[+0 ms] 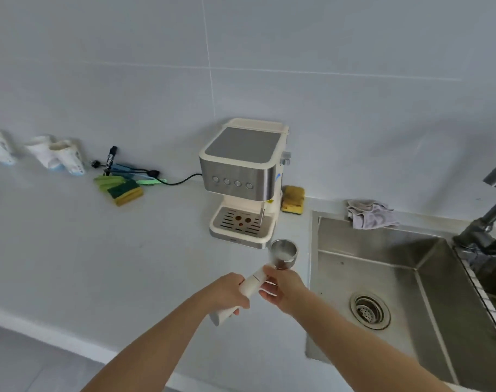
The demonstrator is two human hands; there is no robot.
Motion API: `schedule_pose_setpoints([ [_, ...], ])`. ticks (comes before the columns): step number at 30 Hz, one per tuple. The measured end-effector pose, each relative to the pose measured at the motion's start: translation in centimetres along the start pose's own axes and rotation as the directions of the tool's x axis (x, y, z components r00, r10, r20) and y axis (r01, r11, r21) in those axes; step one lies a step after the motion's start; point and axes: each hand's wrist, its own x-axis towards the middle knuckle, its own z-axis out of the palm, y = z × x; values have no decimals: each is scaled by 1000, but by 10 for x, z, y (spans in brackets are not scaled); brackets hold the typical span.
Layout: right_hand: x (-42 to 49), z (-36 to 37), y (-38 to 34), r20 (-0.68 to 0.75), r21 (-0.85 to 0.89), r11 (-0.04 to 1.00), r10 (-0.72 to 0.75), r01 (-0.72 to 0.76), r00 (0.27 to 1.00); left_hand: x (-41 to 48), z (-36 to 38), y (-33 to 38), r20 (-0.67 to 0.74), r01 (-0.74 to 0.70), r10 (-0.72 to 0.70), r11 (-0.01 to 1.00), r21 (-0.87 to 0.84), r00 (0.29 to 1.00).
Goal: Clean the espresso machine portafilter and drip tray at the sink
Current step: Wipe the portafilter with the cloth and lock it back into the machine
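Sponges (125, 192), grey cloth (371, 214), wall holders (54, 155)

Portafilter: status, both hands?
Left hand and right hand both grip portafilter handle, over counter. Drip tray in machine. Sink path clear.

The espresso machine (242, 176) is cream with a brushed silver front band and a flat grey top panel. Its drip tray (239, 222) is silver, cut with rows of dark slots and marked by a few brown spots. The portafilter (269, 273) has a white handle and a shiny steel basket with a brown patch below the rim. The counter (99, 250) is pale grey, as are the wall tiles (326, 52), crossed by thin white lines. One sponge (125, 192) is yellow with a dark green face; another sponge (292, 200) is mustard yellow. The cloth (371, 214) is light grey. The sink (396, 278) is dull steel.
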Motion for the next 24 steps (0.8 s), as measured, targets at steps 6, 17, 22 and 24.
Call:
schedule_pose_setpoints([
  [6,9,70,17,22,51,998,-39,38,999,-8,-49,-50,1,5,-5,996,87,1000],
  [17,78,129,-21,95,66,995,-83,77,992,46,-124,-66,-106,-17,40,979,203,994],
  [22,100,136,-40,82,56,997,-61,56,995,77,-150,-64,-121,-7,37,971,239,992],
  [24,104,138,-46,83,-16,996,-83,84,993,88,-158,-64,-135,-9,45,966,259,990],
])
